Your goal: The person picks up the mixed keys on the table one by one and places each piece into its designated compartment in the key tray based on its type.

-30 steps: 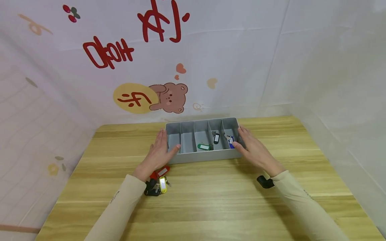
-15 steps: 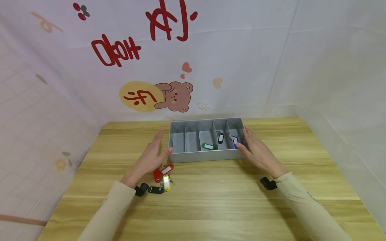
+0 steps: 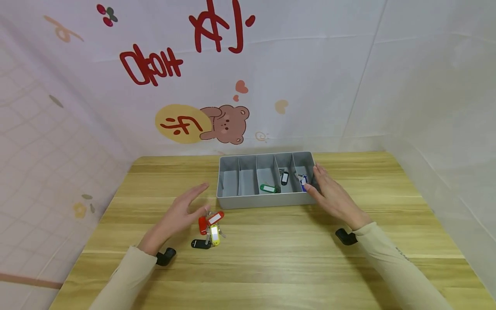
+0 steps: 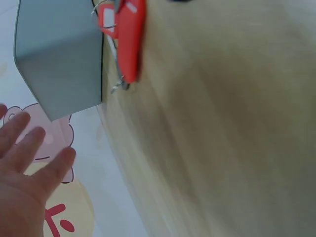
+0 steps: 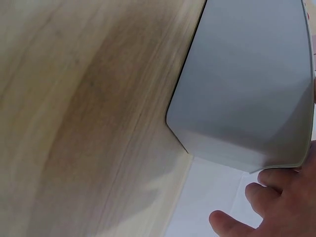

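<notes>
A grey divided tray (image 3: 263, 201) stands near the back of the table. My right hand (image 3: 335, 198) rests at its right end, fingers along the outer side and thumb over the front rim; the right wrist view shows the fingers (image 5: 276, 178) right at the tray's edge. In the tray lie a green key tag (image 3: 268, 188), a black key tag (image 3: 284, 178) and a blue key tag (image 3: 303, 183) in separate compartments. My left hand (image 3: 178, 215) holds nothing, its fingers spread, beside a pile with two red key tags (image 3: 215, 218), a yellow one (image 3: 215, 235) and a black one (image 3: 199, 244).
The wooden table (image 3: 271, 267) meets a white printed backdrop (image 3: 310, 86) behind the tray and at both sides. Black wrist devices (image 3: 166, 256) are worn on both wrists. Metal keys lie among the piled tags.
My left hand has come off the tray's left end and moved left and toward me, uncovering the key pile. The right hand has stayed at the tray's right end.
</notes>
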Available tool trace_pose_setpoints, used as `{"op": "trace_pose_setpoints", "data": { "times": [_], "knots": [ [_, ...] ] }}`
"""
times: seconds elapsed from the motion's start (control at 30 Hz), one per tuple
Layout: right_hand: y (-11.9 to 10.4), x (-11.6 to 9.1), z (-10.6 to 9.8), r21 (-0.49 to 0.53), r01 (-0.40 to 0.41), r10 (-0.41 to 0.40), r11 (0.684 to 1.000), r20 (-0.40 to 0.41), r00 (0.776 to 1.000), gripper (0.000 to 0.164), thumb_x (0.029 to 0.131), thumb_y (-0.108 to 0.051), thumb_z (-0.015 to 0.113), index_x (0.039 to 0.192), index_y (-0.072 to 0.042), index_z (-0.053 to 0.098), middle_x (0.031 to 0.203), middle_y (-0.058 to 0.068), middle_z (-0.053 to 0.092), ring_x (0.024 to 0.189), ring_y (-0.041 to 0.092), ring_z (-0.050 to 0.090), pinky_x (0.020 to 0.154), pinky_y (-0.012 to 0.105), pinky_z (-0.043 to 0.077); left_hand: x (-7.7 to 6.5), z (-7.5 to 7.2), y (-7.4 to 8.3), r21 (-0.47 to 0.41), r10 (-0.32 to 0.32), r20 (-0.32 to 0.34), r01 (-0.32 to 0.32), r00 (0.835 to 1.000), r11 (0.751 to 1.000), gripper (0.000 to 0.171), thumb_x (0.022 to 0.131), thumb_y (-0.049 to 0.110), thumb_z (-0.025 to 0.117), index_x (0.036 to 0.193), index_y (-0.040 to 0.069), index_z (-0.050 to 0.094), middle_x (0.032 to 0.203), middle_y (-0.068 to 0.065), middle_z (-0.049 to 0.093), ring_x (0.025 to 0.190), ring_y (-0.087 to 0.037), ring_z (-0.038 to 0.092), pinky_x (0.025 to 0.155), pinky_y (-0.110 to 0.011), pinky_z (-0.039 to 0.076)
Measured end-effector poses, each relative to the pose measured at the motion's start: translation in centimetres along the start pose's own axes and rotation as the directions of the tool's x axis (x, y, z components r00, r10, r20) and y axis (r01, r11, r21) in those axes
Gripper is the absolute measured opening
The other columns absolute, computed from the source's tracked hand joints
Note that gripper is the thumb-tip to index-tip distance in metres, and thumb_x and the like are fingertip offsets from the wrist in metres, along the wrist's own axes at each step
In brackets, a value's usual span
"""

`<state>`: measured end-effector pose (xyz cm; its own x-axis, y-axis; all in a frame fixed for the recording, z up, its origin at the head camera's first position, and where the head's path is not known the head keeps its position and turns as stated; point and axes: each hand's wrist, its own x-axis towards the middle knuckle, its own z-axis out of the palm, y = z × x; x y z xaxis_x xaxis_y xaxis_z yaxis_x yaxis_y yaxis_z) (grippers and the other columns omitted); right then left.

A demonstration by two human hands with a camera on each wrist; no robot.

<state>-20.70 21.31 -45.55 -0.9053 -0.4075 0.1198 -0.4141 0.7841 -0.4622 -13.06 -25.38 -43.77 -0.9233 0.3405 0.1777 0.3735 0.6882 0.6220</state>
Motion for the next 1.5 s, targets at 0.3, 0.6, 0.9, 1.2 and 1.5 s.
{"op": "trace_pose_setpoints", "data": {
  "times": [0.3, 0.6, 0.9, 1.2, 1.5],
  "knots": [
    [0.2, -0.3, 0.1, 0.019, -0.034, 0.034, 0.999, 0.028, 0.999, 0.085, 0.109, -0.053, 0.043, 0.162, 0.006, 0.014, 0.172, 0.018, 0.004, 0.157, 0.040, 0.010, 0.122, 0.059, 0.018, -1.4, 0.9, -0.4, -0.036, 0.032, 0.084, -0.029, 0.996, 0.999, 0.048, 0.097, 0.019, 0.075, 0.142, 0.010, 0.063, 0.144, -0.010, 0.060, 0.134, -0.036, 0.055, 0.105, -0.060, 0.046],
    [0.0, -0.1, 0.3, 0.015, -0.034, 0.034, 0.999, 0.027, 0.999, 0.086, 0.109, -0.055, 0.043, 0.163, 0.006, 0.015, 0.171, 0.023, 0.010, 0.156, 0.041, 0.013, 0.121, 0.060, 0.019, -1.7, 1.3, -1.6, -0.081, 0.080, 0.206, -0.065, 0.975, 0.995, 0.034, 0.094, 0.012, 0.078, 0.127, 0.010, 0.073, 0.127, -0.001, 0.070, 0.116, -0.024, 0.064, 0.099, -0.050, 0.051],
    [-0.2, 0.0, 0.3, 0.012, -0.033, 0.033, 0.999, 0.032, 0.999, 0.085, 0.109, -0.055, 0.042, 0.162, 0.006, 0.016, 0.170, 0.024, 0.011, 0.157, 0.040, 0.012, 0.122, 0.059, 0.018, -1.9, 1.4, -2.6, -0.068, 0.060, 0.257, -0.044, 0.965, 0.997, 0.031, 0.094, 0.009, 0.077, 0.124, 0.012, 0.076, 0.123, 0.002, 0.071, 0.111, -0.019, 0.064, 0.096, -0.038, 0.052],
    [-0.1, 0.0, 0.3, 0.020, -0.030, 0.029, 0.999, 0.028, 0.999, 0.085, 0.109, -0.055, 0.042, 0.163, 0.005, 0.015, 0.171, 0.022, 0.011, 0.157, 0.040, 0.013, 0.122, 0.059, 0.019, -1.6, 1.6, -2.8, -0.081, 0.119, 0.253, -0.102, 0.960, 0.992, 0.016, 0.094, 0.003, 0.075, 0.105, 0.013, 0.080, 0.111, 0.001, 0.073, 0.104, -0.019, 0.066, 0.088, -0.031, 0.055],
    [-0.1, 0.0, 0.1, 0.027, -0.032, 0.031, 0.999, 0.031, 0.999, 0.086, 0.108, -0.056, 0.042, 0.163, 0.004, 0.014, 0.171, 0.021, 0.010, 0.157, 0.039, 0.013, 0.122, 0.059, 0.019, -1.3, 1.8, -2.8, -0.066, 0.119, 0.246, -0.106, 0.962, 0.992, 0.014, 0.093, 0.001, 0.075, 0.095, 0.014, 0.079, 0.103, 0.004, 0.072, 0.095, -0.012, 0.064, 0.081, -0.027, 0.056]
  ]
}}
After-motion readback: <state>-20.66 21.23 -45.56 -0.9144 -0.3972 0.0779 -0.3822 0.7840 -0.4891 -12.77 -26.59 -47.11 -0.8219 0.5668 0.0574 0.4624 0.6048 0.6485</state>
